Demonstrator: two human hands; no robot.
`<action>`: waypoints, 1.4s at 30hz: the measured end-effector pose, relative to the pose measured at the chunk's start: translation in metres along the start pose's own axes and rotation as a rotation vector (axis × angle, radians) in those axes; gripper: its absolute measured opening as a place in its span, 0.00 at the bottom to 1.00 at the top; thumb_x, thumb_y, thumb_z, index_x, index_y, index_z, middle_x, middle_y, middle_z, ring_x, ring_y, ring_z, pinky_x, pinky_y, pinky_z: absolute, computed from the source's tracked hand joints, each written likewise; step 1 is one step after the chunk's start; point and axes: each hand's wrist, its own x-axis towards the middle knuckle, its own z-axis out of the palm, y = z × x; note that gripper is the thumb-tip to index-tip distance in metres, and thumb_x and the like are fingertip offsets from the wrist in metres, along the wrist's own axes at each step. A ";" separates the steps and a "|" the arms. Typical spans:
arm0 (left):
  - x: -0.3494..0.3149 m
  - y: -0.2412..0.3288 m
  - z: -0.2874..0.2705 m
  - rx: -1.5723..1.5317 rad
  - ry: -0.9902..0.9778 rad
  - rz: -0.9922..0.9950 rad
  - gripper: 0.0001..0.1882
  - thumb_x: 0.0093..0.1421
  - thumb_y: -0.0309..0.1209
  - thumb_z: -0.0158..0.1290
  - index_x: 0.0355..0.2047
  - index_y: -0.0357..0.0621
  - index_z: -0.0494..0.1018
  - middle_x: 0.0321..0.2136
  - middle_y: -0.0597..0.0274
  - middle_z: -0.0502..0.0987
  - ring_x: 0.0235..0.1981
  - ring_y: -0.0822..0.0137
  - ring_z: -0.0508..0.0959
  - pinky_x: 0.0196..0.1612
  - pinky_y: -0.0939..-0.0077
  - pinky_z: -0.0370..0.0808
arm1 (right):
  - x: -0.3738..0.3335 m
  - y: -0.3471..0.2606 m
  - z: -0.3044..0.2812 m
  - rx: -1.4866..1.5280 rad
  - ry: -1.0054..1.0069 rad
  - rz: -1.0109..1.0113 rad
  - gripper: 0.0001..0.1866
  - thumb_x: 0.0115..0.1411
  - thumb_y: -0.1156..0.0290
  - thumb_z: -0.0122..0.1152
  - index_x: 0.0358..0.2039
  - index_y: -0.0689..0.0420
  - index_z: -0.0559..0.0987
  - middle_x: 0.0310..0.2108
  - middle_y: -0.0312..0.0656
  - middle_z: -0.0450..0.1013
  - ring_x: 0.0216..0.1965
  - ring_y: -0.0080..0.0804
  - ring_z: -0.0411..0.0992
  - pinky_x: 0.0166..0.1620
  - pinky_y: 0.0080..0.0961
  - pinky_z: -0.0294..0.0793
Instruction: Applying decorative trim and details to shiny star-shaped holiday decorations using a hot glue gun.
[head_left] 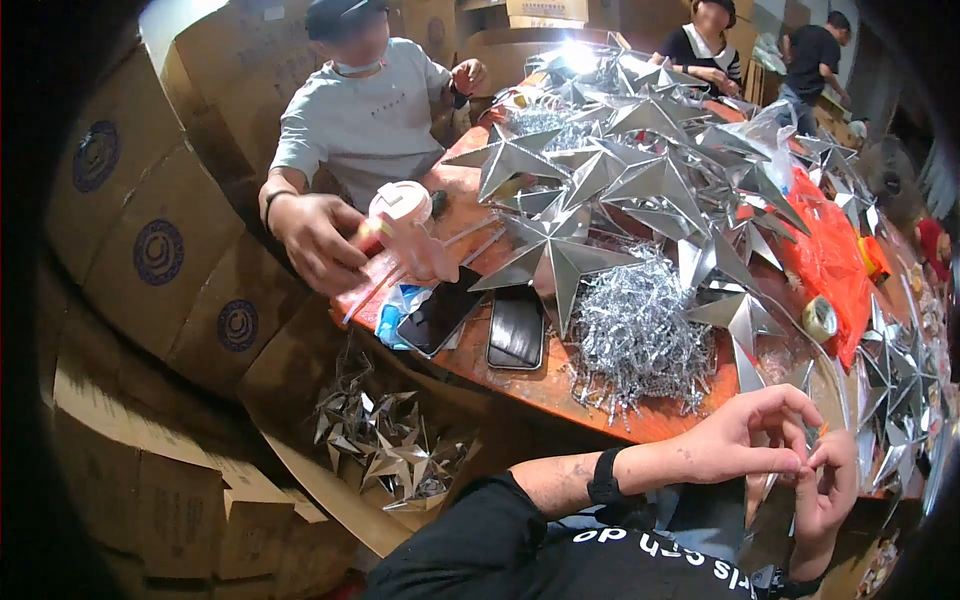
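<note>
Above the table's near edge my left hand [755,435] and my right hand [828,480] meet at the fingertips. Thumb and fingers of both are pinched together. A tiny orange speck shows between them, but whatever they hold is too small to name. Just beyond my hands, a silver foil star [745,325] lies on the table [470,350]. To its left sits a heap of shiny silver tinsel shreds [640,330]. Many more silver stars [555,260] are piled across the table's middle and far side.
A roll of tape [820,318] lies beside a red plastic bag [830,260]. Two phones, one a black phone [516,330], lie near the left edge. A co-worker's hand [320,240] is by a lidded cup [400,205]. Below, an open carton [300,440] holds stars; cardboard boxes [130,220] stand left.
</note>
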 end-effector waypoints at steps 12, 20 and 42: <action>0.054 0.003 -0.026 0.219 0.030 0.247 0.12 0.57 0.30 0.59 0.39 0.38 0.73 0.35 0.60 0.77 0.36 0.69 0.78 0.37 0.75 0.73 | 0.031 0.063 0.003 0.162 0.040 -0.011 0.11 0.59 0.63 0.53 0.31 0.58 0.67 0.30 0.42 0.65 0.29 0.30 0.63 0.36 0.26 0.61; 0.047 0.016 -0.013 0.623 0.145 0.517 0.09 0.51 0.28 0.61 0.34 0.48 0.76 0.28 0.69 0.75 0.40 0.62 0.69 0.47 0.66 0.64 | 0.044 0.060 0.008 0.235 0.033 -0.156 0.09 0.56 0.69 0.52 0.33 0.55 0.64 0.30 0.39 0.64 0.31 0.29 0.62 0.35 0.25 0.60; -0.030 -0.014 0.135 0.757 0.024 0.542 0.08 0.53 0.23 0.60 0.34 0.44 0.74 0.30 0.64 0.76 0.29 0.65 0.75 0.29 0.75 0.71 | -0.082 -0.019 -0.070 0.318 0.075 -0.271 0.09 0.50 0.80 0.60 0.31 0.59 0.70 0.30 0.41 0.66 0.33 0.31 0.64 0.38 0.22 0.63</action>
